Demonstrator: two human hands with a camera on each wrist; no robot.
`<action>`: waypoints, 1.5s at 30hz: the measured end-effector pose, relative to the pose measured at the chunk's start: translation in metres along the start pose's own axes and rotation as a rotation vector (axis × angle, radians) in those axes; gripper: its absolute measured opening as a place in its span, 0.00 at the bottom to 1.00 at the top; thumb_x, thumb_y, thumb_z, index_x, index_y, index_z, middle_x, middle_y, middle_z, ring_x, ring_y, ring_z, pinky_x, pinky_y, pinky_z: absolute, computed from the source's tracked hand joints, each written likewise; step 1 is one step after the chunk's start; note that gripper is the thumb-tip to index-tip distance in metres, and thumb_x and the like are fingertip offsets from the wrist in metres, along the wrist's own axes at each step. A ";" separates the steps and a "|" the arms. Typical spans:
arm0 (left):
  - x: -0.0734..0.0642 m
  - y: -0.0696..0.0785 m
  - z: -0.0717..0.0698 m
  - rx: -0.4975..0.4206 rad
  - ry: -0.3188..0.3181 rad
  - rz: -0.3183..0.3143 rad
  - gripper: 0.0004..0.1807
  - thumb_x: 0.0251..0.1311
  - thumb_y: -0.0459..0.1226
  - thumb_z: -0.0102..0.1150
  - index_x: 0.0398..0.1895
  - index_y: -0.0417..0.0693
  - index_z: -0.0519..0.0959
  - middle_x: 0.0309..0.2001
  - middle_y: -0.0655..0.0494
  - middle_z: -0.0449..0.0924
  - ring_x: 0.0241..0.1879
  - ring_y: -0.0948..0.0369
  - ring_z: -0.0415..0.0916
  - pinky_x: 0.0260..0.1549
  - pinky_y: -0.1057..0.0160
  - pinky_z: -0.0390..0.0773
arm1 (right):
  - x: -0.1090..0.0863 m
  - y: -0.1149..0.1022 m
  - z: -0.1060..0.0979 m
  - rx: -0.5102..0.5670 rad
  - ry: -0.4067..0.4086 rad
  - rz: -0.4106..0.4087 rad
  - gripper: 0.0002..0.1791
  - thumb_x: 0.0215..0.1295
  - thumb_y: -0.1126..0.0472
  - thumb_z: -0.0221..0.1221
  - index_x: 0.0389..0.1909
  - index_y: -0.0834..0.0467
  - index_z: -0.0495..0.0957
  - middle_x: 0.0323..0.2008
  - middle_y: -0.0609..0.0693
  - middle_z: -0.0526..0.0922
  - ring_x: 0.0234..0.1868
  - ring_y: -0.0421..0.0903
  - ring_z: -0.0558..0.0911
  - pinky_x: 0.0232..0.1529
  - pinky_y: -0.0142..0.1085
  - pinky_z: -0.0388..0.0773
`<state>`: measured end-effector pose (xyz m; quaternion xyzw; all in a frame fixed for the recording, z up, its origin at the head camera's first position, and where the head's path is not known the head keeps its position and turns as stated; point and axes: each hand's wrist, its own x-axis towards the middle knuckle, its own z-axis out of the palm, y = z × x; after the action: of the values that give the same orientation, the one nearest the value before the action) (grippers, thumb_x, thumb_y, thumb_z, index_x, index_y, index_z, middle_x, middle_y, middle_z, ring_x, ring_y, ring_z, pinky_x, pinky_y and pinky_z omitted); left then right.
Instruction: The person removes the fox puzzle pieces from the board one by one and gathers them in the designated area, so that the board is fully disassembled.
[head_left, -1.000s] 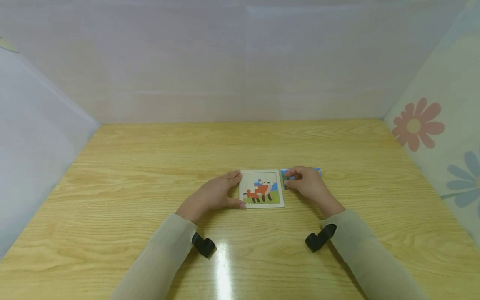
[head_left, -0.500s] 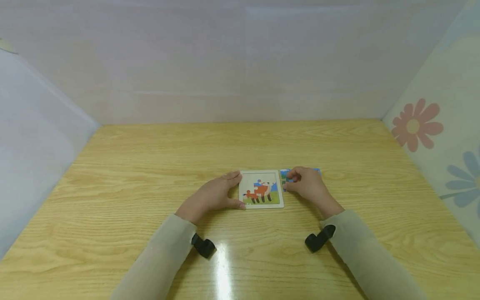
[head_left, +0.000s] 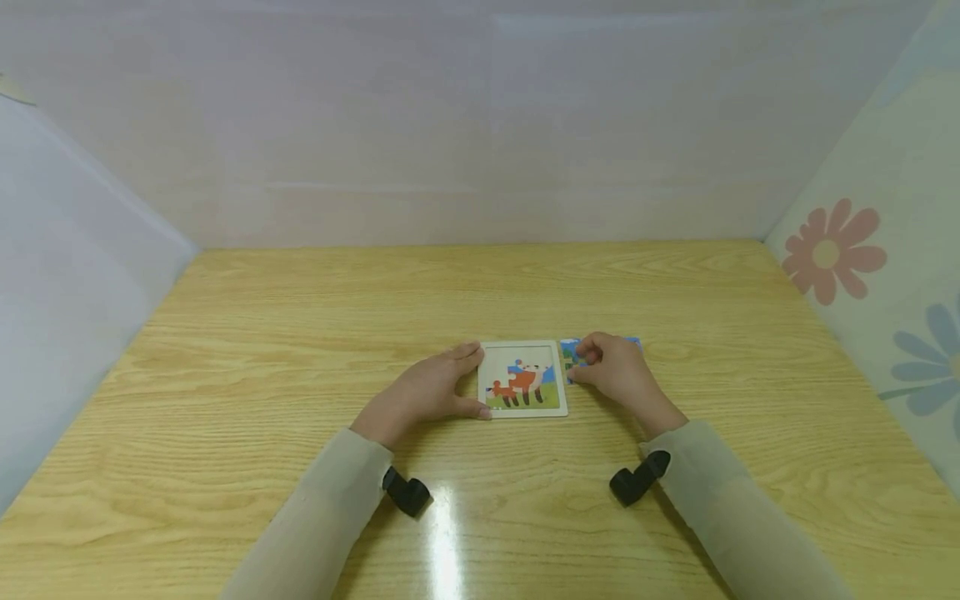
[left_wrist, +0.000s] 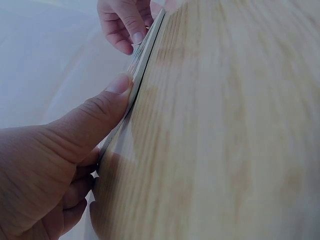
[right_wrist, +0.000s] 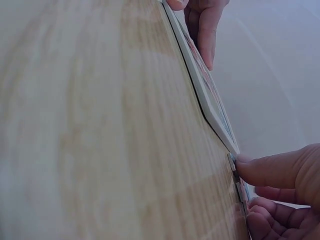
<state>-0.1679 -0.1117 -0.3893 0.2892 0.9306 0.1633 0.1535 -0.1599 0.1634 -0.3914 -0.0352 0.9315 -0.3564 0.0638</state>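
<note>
A square jigsaw puzzle tray (head_left: 561, 392) with a pale frame lies flat on the table, holding some pieces of a red and white animal picture. My left hand (head_left: 431, 385) grips its left side, thumb at the near corner and fingers at the far one. In the left wrist view the thumb (left_wrist: 102, 105) presses on the rim. Just right of the tray lie several blue and green puzzle pieces (head_left: 569, 344), partly hidden under my right hand (head_left: 618, 367). Its thumb and bent forefinger pinch a puzzle piece (right_wrist: 232, 162) beside the tray's right edge.
The wood-grain table (head_left: 300, 317) reaches back to a pale wall (head_left: 480, 150). A side wall with a printed red flower (head_left: 827, 252) stands at the right. Black wrist cameras (head_left: 408, 492) hang under both sleeves.
The right hand's thumb has shifted slightly toward the near side, and a puzzle piece at its tip has slid a little the same way. The left hand and the tray stay put.
</note>
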 end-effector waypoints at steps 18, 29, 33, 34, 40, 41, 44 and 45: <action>0.001 -0.001 0.002 -0.002 0.005 -0.001 0.52 0.47 0.60 0.63 0.70 0.42 0.54 0.72 0.50 0.49 0.70 0.51 0.50 0.66 0.53 0.56 | 0.005 -0.014 0.009 0.108 0.079 -0.095 0.13 0.59 0.61 0.62 0.43 0.62 0.78 0.35 0.54 0.79 0.36 0.47 0.76 0.35 0.36 0.75; 0.001 -0.002 0.003 0.000 0.014 -0.002 0.53 0.46 0.61 0.62 0.70 0.43 0.55 0.72 0.51 0.49 0.69 0.51 0.51 0.65 0.53 0.57 | 0.008 -0.029 0.021 0.058 0.010 -0.178 0.18 0.56 0.60 0.64 0.47 0.63 0.78 0.41 0.57 0.79 0.40 0.50 0.76 0.43 0.42 0.75; 0.002 -0.002 0.003 0.001 0.018 -0.002 0.53 0.46 0.61 0.62 0.70 0.42 0.55 0.72 0.51 0.49 0.69 0.51 0.51 0.65 0.53 0.57 | 0.010 -0.032 0.024 0.033 -0.026 -0.204 0.20 0.56 0.59 0.65 0.48 0.63 0.78 0.42 0.56 0.79 0.40 0.49 0.76 0.41 0.41 0.75; 0.001 -0.002 0.002 0.000 0.018 -0.002 0.53 0.46 0.61 0.62 0.70 0.42 0.55 0.72 0.51 0.50 0.69 0.51 0.51 0.65 0.53 0.57 | 0.010 -0.032 0.026 0.031 -0.035 -0.207 0.20 0.56 0.58 0.65 0.49 0.62 0.78 0.41 0.56 0.79 0.39 0.49 0.75 0.41 0.41 0.75; 0.001 -0.001 0.001 0.001 0.015 -0.009 0.53 0.46 0.61 0.62 0.70 0.43 0.55 0.72 0.51 0.50 0.69 0.51 0.52 0.65 0.53 0.58 | 0.014 -0.036 0.032 0.025 -0.101 -0.194 0.22 0.55 0.56 0.66 0.50 0.60 0.78 0.38 0.52 0.77 0.36 0.46 0.73 0.37 0.37 0.73; 0.001 -0.001 0.001 0.001 0.013 -0.010 0.53 0.46 0.61 0.62 0.70 0.43 0.55 0.72 0.51 0.50 0.69 0.51 0.52 0.65 0.53 0.58 | 0.014 -0.037 0.033 0.018 -0.110 -0.196 0.22 0.55 0.56 0.65 0.50 0.60 0.78 0.37 0.52 0.77 0.35 0.46 0.72 0.37 0.36 0.73; 0.001 -0.001 0.001 -0.005 0.008 -0.012 0.53 0.46 0.62 0.62 0.70 0.43 0.55 0.72 0.51 0.49 0.69 0.51 0.52 0.65 0.53 0.58 | 0.017 -0.038 0.036 -0.005 -0.132 -0.202 0.22 0.55 0.55 0.66 0.49 0.60 0.78 0.35 0.51 0.76 0.34 0.45 0.71 0.35 0.35 0.71; 0.001 -0.001 0.001 -0.008 0.007 -0.012 0.53 0.46 0.62 0.62 0.70 0.43 0.55 0.72 0.51 0.49 0.69 0.51 0.51 0.65 0.53 0.58 | 0.017 -0.039 0.037 -0.017 -0.135 -0.203 0.22 0.55 0.55 0.66 0.49 0.60 0.78 0.34 0.50 0.76 0.33 0.45 0.71 0.34 0.35 0.71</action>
<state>-0.1686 -0.1116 -0.3906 0.2824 0.9323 0.1671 0.1522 -0.1709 0.1080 -0.3941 -0.1541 0.9196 -0.3500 0.0898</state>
